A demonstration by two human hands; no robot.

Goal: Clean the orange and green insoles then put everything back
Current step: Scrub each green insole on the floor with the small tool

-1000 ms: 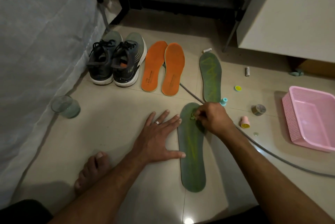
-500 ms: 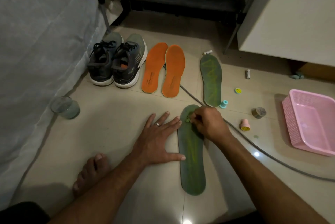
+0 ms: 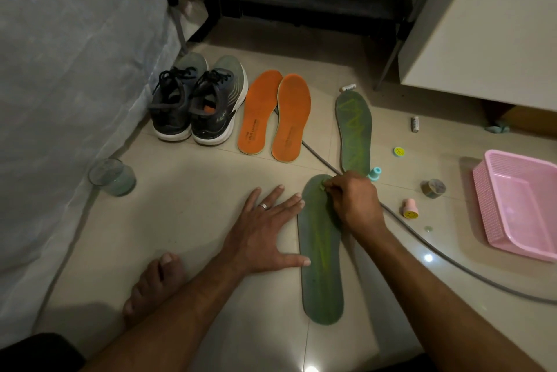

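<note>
A green insole [image 3: 321, 266] lies lengthwise on the floor tiles in front of me. My left hand [image 3: 265, 236] lies flat with spread fingers, its fingertips and thumb against the insole's left edge. My right hand [image 3: 354, 201] is curled over the insole's toe end and pinches a small green thing against it; what the thing is I cannot tell. A second green insole [image 3: 354, 133] lies farther back. Two orange insoles [image 3: 275, 118] lie side by side to its left, next to a pair of dark sneakers [image 3: 196, 103].
A pink basket [image 3: 518, 206] sits at the right. Small stamps and caps [image 3: 410, 209], a tape roll [image 3: 433, 188] and a grey cable [image 3: 446, 257] lie on the floor between basket and insoles. A glass [image 3: 111, 177] stands by the mattress at left. My bare foot [image 3: 153, 284] rests near me.
My right hand has shifted slightly up and left along the toe end of the near green insole. The left hand keeps its place.
</note>
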